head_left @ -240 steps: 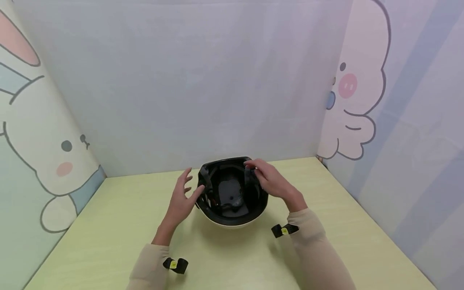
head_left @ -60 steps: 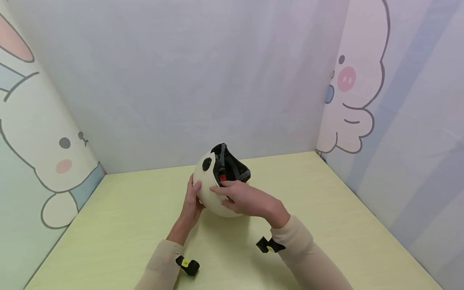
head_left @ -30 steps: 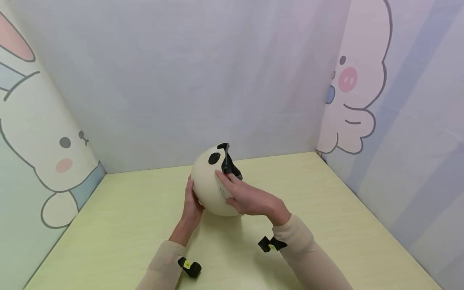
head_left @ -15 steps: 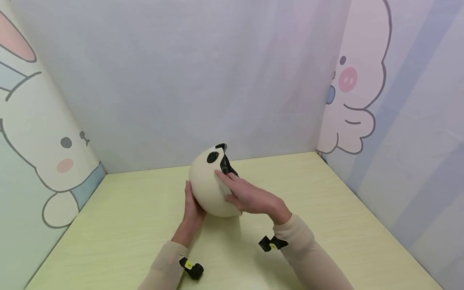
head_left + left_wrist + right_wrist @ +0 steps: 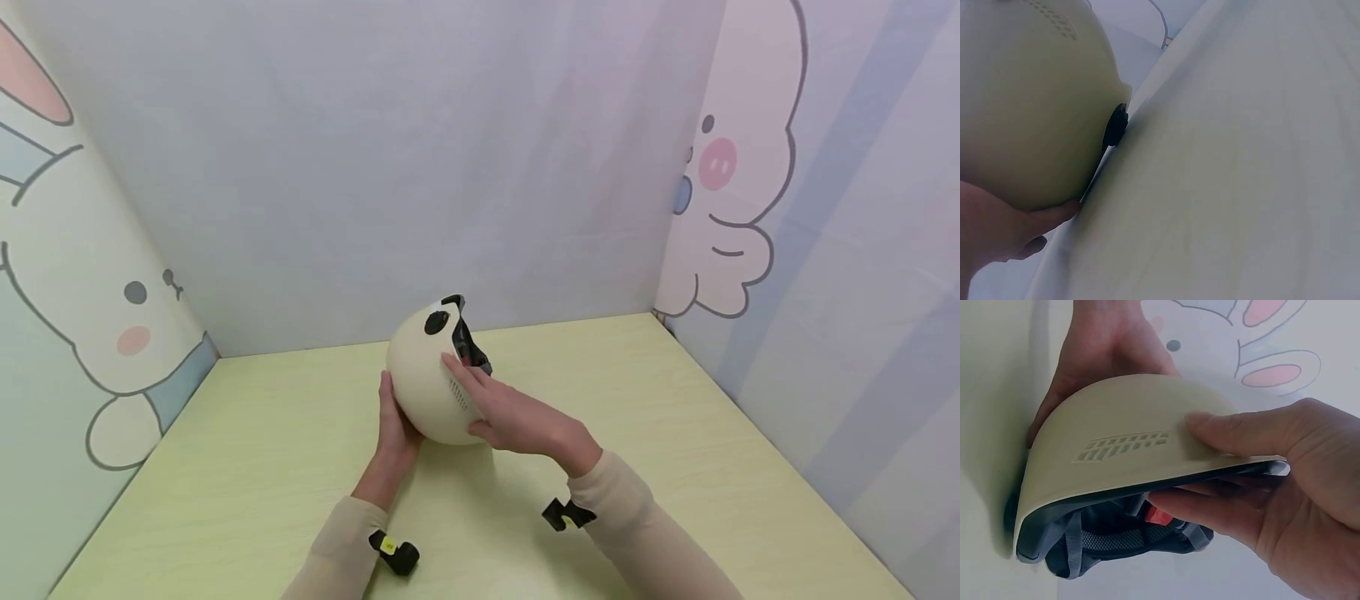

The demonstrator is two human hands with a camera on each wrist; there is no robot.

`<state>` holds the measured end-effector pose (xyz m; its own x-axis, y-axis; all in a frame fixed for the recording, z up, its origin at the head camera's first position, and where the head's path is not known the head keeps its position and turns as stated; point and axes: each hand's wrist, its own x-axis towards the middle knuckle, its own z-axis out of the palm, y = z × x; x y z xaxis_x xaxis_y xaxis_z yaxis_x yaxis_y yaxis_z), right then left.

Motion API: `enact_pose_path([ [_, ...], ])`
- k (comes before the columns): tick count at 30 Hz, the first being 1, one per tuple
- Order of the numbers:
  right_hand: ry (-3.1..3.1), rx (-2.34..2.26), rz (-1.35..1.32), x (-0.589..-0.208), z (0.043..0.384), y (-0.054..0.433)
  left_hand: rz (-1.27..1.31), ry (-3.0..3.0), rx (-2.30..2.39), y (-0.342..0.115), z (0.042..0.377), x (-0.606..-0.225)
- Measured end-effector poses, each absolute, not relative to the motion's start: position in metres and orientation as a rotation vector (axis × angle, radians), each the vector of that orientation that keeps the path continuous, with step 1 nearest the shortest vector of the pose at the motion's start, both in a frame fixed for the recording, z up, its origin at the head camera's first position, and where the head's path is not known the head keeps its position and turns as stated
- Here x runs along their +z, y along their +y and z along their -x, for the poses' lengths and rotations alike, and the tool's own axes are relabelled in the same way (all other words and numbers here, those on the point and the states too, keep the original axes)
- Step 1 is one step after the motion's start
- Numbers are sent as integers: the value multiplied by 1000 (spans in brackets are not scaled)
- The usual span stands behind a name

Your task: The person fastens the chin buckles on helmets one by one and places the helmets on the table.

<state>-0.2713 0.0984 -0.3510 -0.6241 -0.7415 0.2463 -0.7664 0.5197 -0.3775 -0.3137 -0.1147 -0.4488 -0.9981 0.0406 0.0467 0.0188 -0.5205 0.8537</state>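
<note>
A cream helmet [image 5: 423,379] is tilted on its side on the table, its opening turned away to the right. It has a round black part [image 5: 437,322] and a patch of small vent slots [image 5: 1122,447]. My left hand [image 5: 397,429] holds the shell from the left and below. With my right hand [image 5: 521,417] I grip the rim; in the right wrist view one digit lies on the shell and other fingers reach inside. There I also see black lining, grey straps [image 5: 1074,544] and a red buckle piece [image 5: 1159,515] by those fingers.
The pale yellow-green table [image 5: 247,483] extends around the helmet. A plain grey-white backdrop [image 5: 360,175] rises behind it. Side panels with a cartoon rabbit [image 5: 97,308] and a cartoon pig [image 5: 738,167] stand left and right.
Eight seconds ago the helmet lay opening-up between both hands. It has since been turned onto its side, and its opening has rotated further away. Over the last half second it shifted slightly left.
</note>
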Motion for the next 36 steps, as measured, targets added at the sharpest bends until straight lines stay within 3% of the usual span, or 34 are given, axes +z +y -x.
enact_pose_path([
  [36,-2535,971,-1325,-353,283,102,-118,1374,2782,-111,314,-452],
])
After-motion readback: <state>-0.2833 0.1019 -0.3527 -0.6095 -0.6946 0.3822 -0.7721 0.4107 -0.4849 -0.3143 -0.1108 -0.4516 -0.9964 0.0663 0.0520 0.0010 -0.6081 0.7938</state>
